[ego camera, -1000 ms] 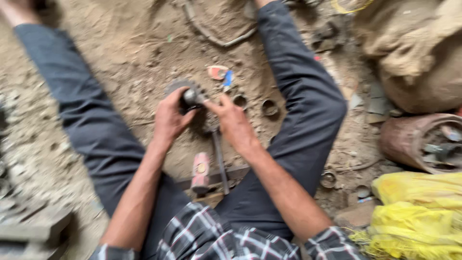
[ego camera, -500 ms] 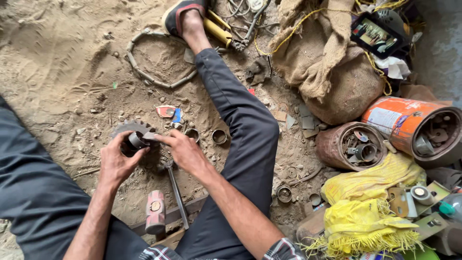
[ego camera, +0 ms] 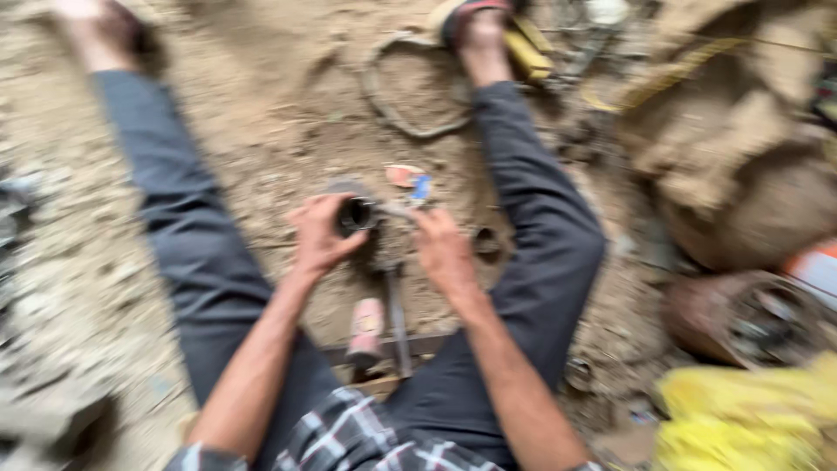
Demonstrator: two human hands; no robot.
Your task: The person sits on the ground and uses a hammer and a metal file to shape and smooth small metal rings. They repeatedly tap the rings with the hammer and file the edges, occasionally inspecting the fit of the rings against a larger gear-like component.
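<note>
Your left hand (ego camera: 321,237) is curled around a short dark metal tube (ego camera: 355,214), held just above the dirt ground (ego camera: 288,113) between your outstretched legs. Just right of it, your right hand (ego camera: 443,249) rests with fingers bent toward the tube's end; blur hides whether it grips anything. A pink can (ego camera: 366,330) and a long metal tool (ego camera: 398,318) lie below, near your lap.
</note>
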